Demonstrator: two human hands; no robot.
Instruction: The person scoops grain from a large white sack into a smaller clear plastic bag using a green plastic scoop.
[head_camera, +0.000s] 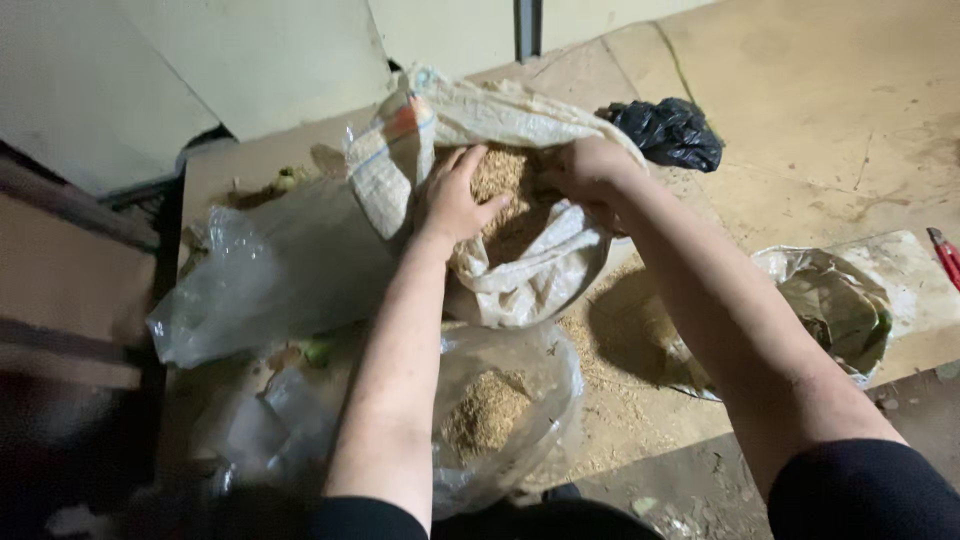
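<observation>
Both my hands inside the white woven sack (520, 270) of tan sawdust-like grain (505, 190).

Bare concrete floor (820, 120) lies open beyond my right hand (585, 170); a crumpled black plastic bag (668, 132) sits just past it. Below my left hand (452, 200), a clear plastic bag (505, 415) holds a small heap of the same grain. My left hand rests spread on the grain, gripping nothing visible; my right hand is curled at the sack's rim, its grip hidden.

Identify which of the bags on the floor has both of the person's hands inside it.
The white woven sack of tan grain; left hand and right hand reach into its open mouth, unlike the clear and black plastic bags.
</observation>
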